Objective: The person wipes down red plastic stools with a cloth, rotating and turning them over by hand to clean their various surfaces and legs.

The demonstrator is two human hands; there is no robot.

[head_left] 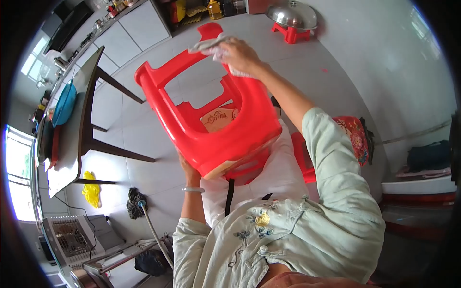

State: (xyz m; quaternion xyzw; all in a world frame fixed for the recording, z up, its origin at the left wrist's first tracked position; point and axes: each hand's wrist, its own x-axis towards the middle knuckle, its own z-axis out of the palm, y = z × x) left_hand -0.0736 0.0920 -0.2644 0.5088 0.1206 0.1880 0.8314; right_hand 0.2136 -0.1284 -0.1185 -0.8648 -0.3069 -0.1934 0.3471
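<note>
A red plastic stool (192, 141) is tipped on its side above my lap, its legs pointing away from me and its seat towards me. A wooden-looking printed panel (218, 120) shows through its frame. My left hand (188, 168) grips the stool low at the seat's left side; most of its fingers are hidden behind the plastic. At the far end, my right hand (240, 56) is closed round a crumpled greyish-white cloth (207, 44), which lies against a leg of the stool.
A dark-legged table (89, 115) carrying a blue basin (65, 103) stands at left. A mop (137, 204), a yellow bag (90, 189) and a heater (72, 235) are at lower left. At upper right, a lidded metal pan (293, 15) sits on a small red stool (290, 33).
</note>
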